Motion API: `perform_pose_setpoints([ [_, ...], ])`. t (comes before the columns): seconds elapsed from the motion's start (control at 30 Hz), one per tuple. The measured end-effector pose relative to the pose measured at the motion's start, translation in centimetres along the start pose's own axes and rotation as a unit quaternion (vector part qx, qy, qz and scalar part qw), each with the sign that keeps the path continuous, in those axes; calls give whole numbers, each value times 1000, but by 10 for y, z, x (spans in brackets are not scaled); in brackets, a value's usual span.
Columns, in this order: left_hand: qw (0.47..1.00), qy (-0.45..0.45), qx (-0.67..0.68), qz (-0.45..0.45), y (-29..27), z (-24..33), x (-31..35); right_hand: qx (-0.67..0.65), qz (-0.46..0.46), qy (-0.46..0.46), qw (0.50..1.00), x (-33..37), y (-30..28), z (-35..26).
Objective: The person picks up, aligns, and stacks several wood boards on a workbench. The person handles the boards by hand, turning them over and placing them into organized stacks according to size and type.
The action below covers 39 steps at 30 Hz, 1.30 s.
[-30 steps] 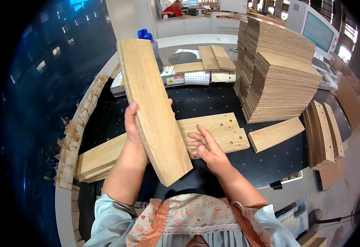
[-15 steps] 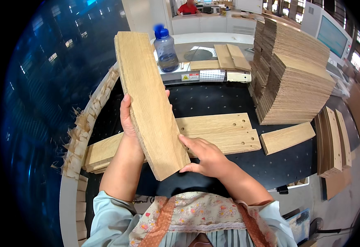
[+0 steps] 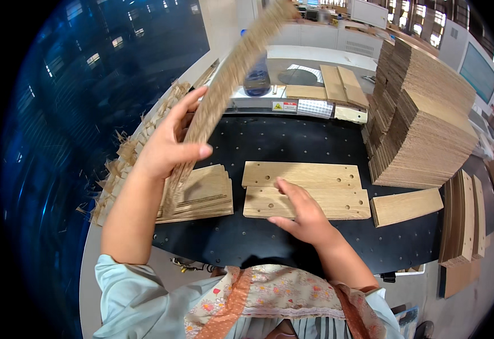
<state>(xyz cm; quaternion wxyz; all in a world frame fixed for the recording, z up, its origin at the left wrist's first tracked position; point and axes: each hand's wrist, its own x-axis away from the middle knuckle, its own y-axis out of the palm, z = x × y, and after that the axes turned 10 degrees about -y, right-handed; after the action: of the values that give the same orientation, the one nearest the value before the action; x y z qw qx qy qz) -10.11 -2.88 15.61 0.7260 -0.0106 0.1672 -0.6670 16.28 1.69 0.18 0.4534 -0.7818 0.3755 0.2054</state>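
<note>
The left hand (image 3: pixel 165 150) has its grip clasped round a long board (image 3: pixel 227 85), held aslant above the black counter (image 3: pixel 292 141), edge toward the view; blur hides whether it is one board or several. The right hand (image 3: pixel 306 217) is spread and holds nothing, over two drilled boards (image 3: pixel 309 174) — contact is unclear. The step in hand seems to be one-handed handling; the next move calls for a firm clasp, the upper length being unsupported. The drilled boards are flat, pale, wood-grained rectangles with round holes; the tall stack (image 3: pixel 422 144) shows rough, layered brown edges.
</note>
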Motion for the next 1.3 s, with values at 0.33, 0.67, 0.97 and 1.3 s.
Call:
perform_pose_setpoints([
  [0.33, 874, 24, -476, -99, -45, -80, 31, -53, 5, 91, 994, 16, 17, 24],
  [0.67, 862, -65, -487, -120, -103, -127, 54, -67, 0, 189, 980, 37, 13, 37],
  [0.97, 869, -84, -472, -123, -111, -133, 56, -77, -10, 202, 976, 27, 22, 35],
  [1.3, 865, -88, -484, -96, -129, -131, 65, -69, -27, 184, 980, 17, 24, 37],
])
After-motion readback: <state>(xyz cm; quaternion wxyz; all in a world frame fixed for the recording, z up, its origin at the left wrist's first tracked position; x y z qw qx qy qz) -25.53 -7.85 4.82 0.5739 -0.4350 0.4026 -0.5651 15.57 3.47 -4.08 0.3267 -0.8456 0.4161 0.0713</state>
